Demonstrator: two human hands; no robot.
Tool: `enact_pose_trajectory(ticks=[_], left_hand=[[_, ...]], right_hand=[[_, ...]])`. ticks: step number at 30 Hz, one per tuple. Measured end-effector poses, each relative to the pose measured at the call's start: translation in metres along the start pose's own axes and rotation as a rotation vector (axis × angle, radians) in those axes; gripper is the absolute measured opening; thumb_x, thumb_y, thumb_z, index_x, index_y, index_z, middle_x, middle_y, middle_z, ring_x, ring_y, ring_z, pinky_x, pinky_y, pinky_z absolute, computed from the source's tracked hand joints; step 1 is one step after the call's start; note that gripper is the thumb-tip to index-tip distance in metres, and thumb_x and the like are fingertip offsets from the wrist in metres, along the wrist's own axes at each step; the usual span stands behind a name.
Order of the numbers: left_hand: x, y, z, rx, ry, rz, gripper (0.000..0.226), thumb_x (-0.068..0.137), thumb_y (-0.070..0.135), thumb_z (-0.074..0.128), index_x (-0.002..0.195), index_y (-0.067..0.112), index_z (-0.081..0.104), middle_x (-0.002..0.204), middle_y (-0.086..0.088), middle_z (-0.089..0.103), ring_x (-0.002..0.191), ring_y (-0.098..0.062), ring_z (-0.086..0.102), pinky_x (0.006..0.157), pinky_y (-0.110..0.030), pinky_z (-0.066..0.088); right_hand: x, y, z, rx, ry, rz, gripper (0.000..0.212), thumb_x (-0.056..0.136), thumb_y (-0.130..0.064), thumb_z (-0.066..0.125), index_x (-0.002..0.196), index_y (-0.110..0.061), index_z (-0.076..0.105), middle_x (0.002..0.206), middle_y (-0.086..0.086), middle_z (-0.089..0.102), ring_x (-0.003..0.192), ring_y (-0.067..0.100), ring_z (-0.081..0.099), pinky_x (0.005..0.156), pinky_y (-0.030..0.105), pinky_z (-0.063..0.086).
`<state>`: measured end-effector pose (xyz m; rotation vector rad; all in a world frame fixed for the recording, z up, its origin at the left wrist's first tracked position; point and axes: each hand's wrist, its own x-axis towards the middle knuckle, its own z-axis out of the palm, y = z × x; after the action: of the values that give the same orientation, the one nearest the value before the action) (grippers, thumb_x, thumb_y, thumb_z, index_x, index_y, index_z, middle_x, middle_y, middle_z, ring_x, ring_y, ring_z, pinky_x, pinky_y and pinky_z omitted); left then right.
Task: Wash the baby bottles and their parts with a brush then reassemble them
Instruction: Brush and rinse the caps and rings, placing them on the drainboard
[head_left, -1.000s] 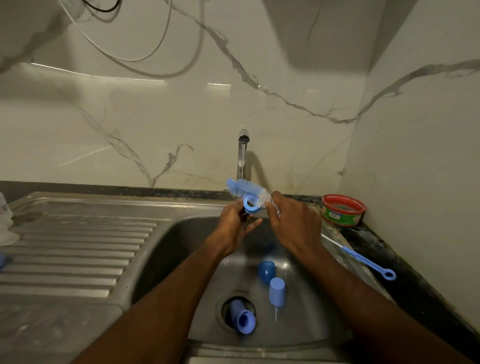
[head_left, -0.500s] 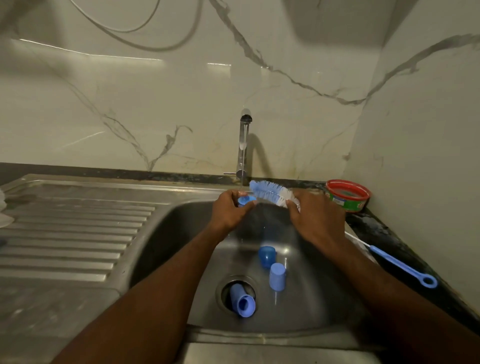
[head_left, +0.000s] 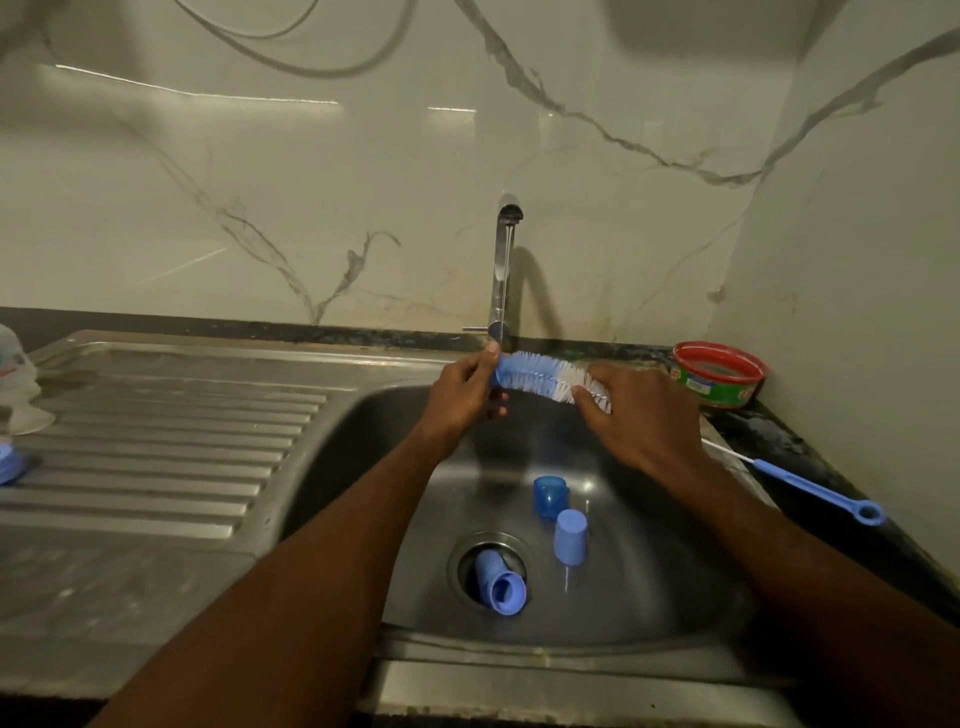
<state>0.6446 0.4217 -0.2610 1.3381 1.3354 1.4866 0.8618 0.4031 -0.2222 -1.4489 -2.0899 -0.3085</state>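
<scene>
While both hands hover above the sink basin, the bottle brush spans between them, bristles blue toward 9 o'clock, white toward 3 o'clock. Left hand: fingers curled, pinching the brush's blue tip; whether a small part sits behind them cannot be told. Right hand: fingers clenched round the brush's white end. Basin contents: blue cap, pale blue cap, blue bottle part lying in the drain. Thin blue brush on the desk at 3 o'clock.
</scene>
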Motion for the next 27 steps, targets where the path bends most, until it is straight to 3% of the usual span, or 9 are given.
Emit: enact_pose_trajectory(ticks=[6,10,14,18,21,23,27], left_hand=[[0.003,-0.001,-0.002,-0.027,-0.029,0.044,0.039,0.104,0.046,0.046,0.126,0.02,0.066,0.116,-0.008,0.068,0.102,-0.02,0.068,0.079,-0.027,0.059],[0.008,-0.005,-0.002,-0.073,0.055,-0.013,0.036,0.101,0.051,0.049,0.109,0.022,0.069,0.099,-0.002,0.072,0.088,-0.013,0.07,0.067,-0.018,0.054],[0.01,-0.011,-0.001,-0.121,-0.054,-0.089,0.054,0.095,0.058,0.054,0.111,0.009,0.072,0.097,-0.01,0.074,0.088,-0.021,0.067,0.081,-0.031,0.056],[0.011,-0.01,-0.001,-0.145,-0.022,-0.039,0.038,0.097,0.047,0.059,0.111,0.015,0.073,0.103,-0.009,0.076,0.103,-0.025,0.07,0.091,-0.034,0.058],[0.014,-0.009,-0.005,-0.205,0.065,-0.071,0.034,0.096,0.044,0.061,0.108,0.015,0.073,0.105,-0.012,0.075,0.102,-0.027,0.071,0.093,-0.037,0.058],[0.015,-0.009,-0.008,-0.242,0.056,-0.124,0.037,0.095,0.046,0.061,0.11,0.014,0.072,0.108,-0.013,0.075,0.106,-0.029,0.07,0.098,-0.041,0.056],[0.01,-0.008,-0.004,-0.232,-0.016,-0.15,0.052,0.084,0.056,0.066,0.111,0.011,0.072,0.107,-0.016,0.075,0.101,-0.027,0.07,0.098,-0.042,0.054]], right_hand=[[0.0,-0.001,-0.005,-0.091,-0.052,0.02,0.037,0.096,-0.055,0.052,0.123,-0.033,0.065,0.107,0.0,0.072,0.095,0.022,0.066,0.078,0.037,0.054],[0.004,-0.004,-0.009,-0.029,-0.085,-0.027,0.037,0.092,-0.058,0.054,0.117,-0.035,0.069,0.1,-0.003,0.073,0.091,0.021,0.067,0.077,0.038,0.054],[0.001,-0.003,-0.008,-0.046,0.032,0.072,0.038,0.093,-0.055,0.054,0.121,-0.033,0.067,0.106,-0.001,0.074,0.094,0.023,0.068,0.078,0.04,0.056],[0.004,0.0,-0.001,-0.116,-0.054,0.077,0.041,0.091,-0.058,0.053,0.121,-0.034,0.068,0.106,-0.001,0.072,0.096,0.022,0.067,0.075,0.034,0.05],[0.009,-0.003,-0.001,-0.002,-0.126,-0.002,0.042,0.091,-0.058,0.056,0.122,-0.034,0.069,0.105,-0.002,0.073,0.093,0.02,0.066,0.081,0.037,0.054],[0.01,-0.004,-0.001,0.052,-0.065,0.018,0.041,0.092,-0.059,0.055,0.12,-0.032,0.069,0.103,-0.002,0.074,0.092,0.02,0.067,0.081,0.041,0.057],[0.007,0.002,0.006,-0.008,0.031,0.117,0.039,0.093,-0.058,0.056,0.116,-0.029,0.07,0.1,-0.001,0.073,0.089,0.02,0.066,0.075,0.033,0.052]])
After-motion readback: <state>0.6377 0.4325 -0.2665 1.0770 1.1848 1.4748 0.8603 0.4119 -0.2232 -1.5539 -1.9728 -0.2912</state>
